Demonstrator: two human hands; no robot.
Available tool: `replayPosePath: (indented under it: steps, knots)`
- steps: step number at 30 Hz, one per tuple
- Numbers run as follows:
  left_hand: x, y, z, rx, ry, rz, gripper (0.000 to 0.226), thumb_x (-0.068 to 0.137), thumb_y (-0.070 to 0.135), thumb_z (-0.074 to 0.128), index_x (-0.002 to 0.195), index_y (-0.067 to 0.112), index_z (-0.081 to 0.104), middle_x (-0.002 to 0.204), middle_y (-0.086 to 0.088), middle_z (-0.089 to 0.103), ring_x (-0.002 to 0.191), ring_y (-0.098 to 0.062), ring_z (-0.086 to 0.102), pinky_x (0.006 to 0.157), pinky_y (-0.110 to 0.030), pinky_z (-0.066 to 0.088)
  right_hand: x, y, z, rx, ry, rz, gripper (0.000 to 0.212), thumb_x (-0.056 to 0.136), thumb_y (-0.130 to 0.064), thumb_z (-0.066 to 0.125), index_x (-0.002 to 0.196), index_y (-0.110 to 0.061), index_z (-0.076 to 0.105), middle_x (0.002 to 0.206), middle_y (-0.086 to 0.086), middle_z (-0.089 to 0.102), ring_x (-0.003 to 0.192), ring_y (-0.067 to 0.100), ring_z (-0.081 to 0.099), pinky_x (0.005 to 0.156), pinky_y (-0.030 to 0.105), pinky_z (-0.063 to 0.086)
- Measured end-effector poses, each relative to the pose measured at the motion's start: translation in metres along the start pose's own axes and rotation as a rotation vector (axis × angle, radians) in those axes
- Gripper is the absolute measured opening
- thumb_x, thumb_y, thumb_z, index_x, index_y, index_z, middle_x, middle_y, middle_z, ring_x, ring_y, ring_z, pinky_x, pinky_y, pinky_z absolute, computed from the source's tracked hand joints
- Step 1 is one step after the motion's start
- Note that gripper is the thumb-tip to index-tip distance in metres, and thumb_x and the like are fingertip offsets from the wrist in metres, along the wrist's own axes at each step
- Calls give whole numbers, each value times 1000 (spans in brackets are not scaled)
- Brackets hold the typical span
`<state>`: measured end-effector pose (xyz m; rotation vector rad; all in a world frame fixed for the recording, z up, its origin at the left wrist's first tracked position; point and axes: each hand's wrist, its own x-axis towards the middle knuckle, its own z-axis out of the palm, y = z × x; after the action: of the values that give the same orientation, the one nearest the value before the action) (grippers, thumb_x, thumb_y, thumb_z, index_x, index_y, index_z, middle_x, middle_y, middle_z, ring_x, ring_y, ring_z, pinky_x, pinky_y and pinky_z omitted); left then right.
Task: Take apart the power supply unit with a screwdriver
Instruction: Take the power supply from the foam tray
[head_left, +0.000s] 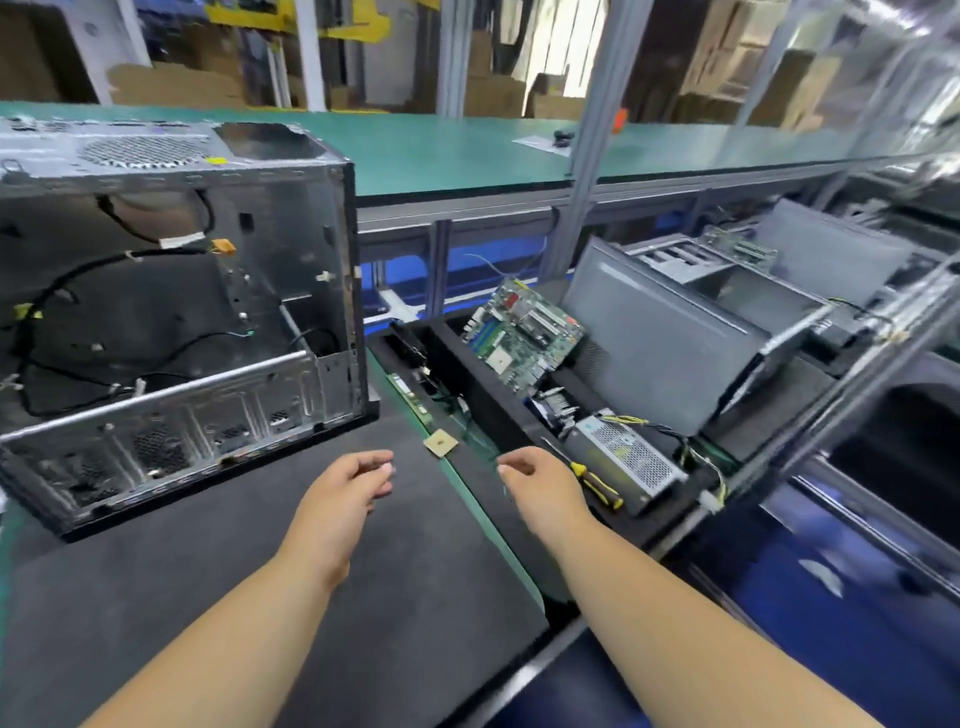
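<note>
One power supply unit (623, 457), one screwdriver (587, 475), one motherboard (522, 338), one open computer case (171, 322), two hands (358, 483).

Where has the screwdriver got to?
The screwdriver lies right of centre in the head view, on the black tray beside the power supply unit, just beyond the right hand.

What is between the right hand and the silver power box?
In the head view, a yellow-and-black screwdriver lies between the right hand and the power supply, right beside the box.
</note>
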<state>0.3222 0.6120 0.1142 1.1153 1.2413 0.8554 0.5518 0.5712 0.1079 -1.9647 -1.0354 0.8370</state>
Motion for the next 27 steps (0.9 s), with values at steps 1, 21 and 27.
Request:
replayPosePath:
  steps: [1,21,27]
  knots:
    - [-2,0,5,9,-5,-2,15,95,22,61,104,30,69,107,5,71,100,-11,67,94,-34,48,0,3,-6,-15,12,-7,6,94,-26,61,95,-29,66,87,-13,65,72,11,59,60,25,44]
    - [16,18,162,105,-50,-16,17,96,12,59,101,24,70,103,2,73,94,-13,67,95,-35,47,93,93,-183,-159,156,79,13,92,-29,59,102,-33,65,100,-14,65,89,11,61,72,28,45]
    - [29,20,205,132,-24,-31,15,95,14,60,101,24,70,102,3,74,95,-12,67,88,-31,47,128,118,-208,-360,153,91,45,90,-18,61,134,-15,56,132,8,53,120,29,53,98,41,47]
